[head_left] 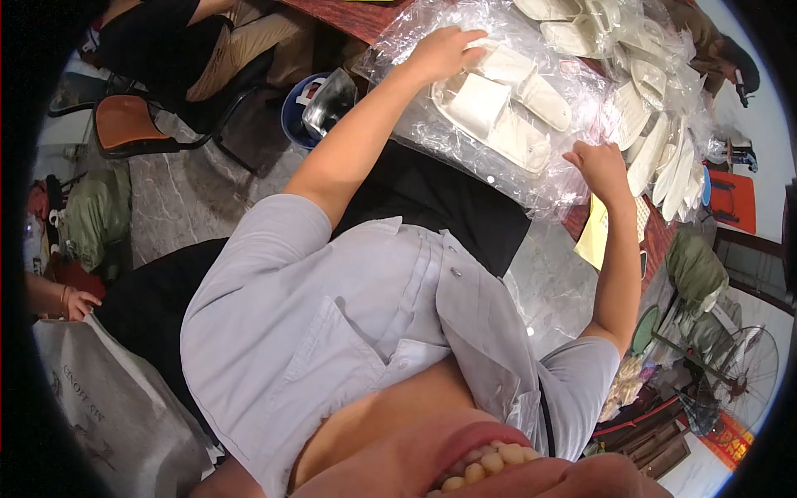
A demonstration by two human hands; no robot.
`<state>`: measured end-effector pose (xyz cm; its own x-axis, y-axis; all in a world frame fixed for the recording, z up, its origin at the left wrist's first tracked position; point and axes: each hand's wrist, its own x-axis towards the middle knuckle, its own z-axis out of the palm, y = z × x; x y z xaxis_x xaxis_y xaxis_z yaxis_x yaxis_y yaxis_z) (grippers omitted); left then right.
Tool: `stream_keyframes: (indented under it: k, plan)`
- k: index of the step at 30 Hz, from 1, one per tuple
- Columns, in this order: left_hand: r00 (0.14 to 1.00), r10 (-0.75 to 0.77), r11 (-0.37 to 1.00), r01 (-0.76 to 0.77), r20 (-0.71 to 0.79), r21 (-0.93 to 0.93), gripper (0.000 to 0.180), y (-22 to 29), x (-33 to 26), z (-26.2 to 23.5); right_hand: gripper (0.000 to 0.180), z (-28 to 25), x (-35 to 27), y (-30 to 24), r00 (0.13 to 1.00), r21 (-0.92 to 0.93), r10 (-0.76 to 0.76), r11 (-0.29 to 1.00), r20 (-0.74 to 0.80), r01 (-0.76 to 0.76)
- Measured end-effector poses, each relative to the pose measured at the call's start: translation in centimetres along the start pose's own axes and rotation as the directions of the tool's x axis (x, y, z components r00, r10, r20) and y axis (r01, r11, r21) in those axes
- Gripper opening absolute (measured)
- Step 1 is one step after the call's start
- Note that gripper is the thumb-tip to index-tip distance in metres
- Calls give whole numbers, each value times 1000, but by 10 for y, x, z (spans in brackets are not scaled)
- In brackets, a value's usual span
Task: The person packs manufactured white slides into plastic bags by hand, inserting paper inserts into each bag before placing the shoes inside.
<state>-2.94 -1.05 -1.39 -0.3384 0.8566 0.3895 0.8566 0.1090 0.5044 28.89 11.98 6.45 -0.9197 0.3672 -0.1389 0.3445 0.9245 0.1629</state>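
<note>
At far left, another person's hand (79, 303) rests at the top edge of a large grey bag (120, 407), with a green bundle (98, 212) above. Next comes a chair (126, 123) with an orange seat on the marbled floor (187, 187), then a person in tan trousers (249, 51), partly cut off by the upper edge. Just beside the red-brown table (344, 17) stands a blue bucket (291, 116) holding something shiny and silvery. My left arm reaches up across the middle to the work; my left hand (448, 56) is at the upper end of the slippers, thumb and forefinger extended and slightly apart, and I cannot tell whether they pinch the film. A pair of white slippers (483, 104), wide-strapped, lies side by side on crinkled clear plastic (419, 124) on the table, between my two hands. At their lower right, my right hand (599, 162) is over the plastic, fingers curled in; their tips are hidden, so I cannot tell whether film is caught in them. Yellow paper (591, 236) lies below that wrist, by the table's edge. Beyond, more white slippers (652, 158) are heaped in clear wrapping. Farther right are an orange-red object (732, 202), another green bundle (696, 270) and a spoked wheel (747, 365).
</note>
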Motion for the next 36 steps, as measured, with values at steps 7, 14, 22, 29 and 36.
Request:
stream_keyframes:
  k: [7, 14, 22, 29, 36]
  plan:
    - [961, 37, 998, -50, -272, -40, 34, -12, -18, 29, 32, 16, -13, 2, 846, 355, 207, 935, -490, -23]
    - [972, -33, 985, -7, -231, -171, 33, -9, -19, 24, 67, -24, 18, -30, 872, 605, 41, 736, -488, 305]
    - [968, -126, 955, 58, -218, -292, 38, -12, -16, 29, 32, -20, -2, 3, 984, 739, 12, 659, 176, -140]
    - [941, -190, 898, 51, -279, -437, 40, -15, -14, 28, 21, 39, -34, 21, 996, 528, 69, 845, 62, -91]
    - [925, -294, 811, 107, -242, -576, 35, -16, -20, 23, 49, 38, -21, -10, 863, 534, 498, 753, -82, -384]
